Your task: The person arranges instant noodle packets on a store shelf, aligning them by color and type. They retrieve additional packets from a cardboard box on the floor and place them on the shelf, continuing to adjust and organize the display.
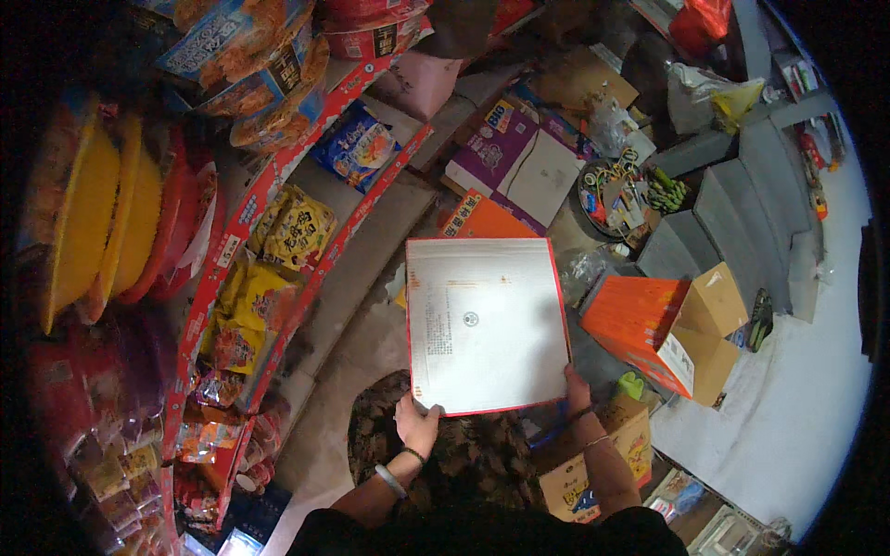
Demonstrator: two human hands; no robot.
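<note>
A flat white cardboard box point(490, 326) with red edges is held up before me, its printed white face turned towards the camera. My left hand point(416, 422) grips its lower left corner, the thumb on the near edge. At the lower right side, my right hand point(576, 390) holds the box by its edge; some of its fingers are hidden. Below the box shows my dark patterned clothing point(466, 465). An orange carton point(487, 219) with writing is partly covered by the box's far edge.
On the left, red-edged shelves point(229, 257) carry yellow noodle packets point(299, 229), a blue packet point(358, 146) and noodle tubs point(229, 62). A purple-and-white carton point(518, 163), a round tray of small items point(612, 198) and an open orange carton point(640, 330) are on the right, near grey steps point(751, 215).
</note>
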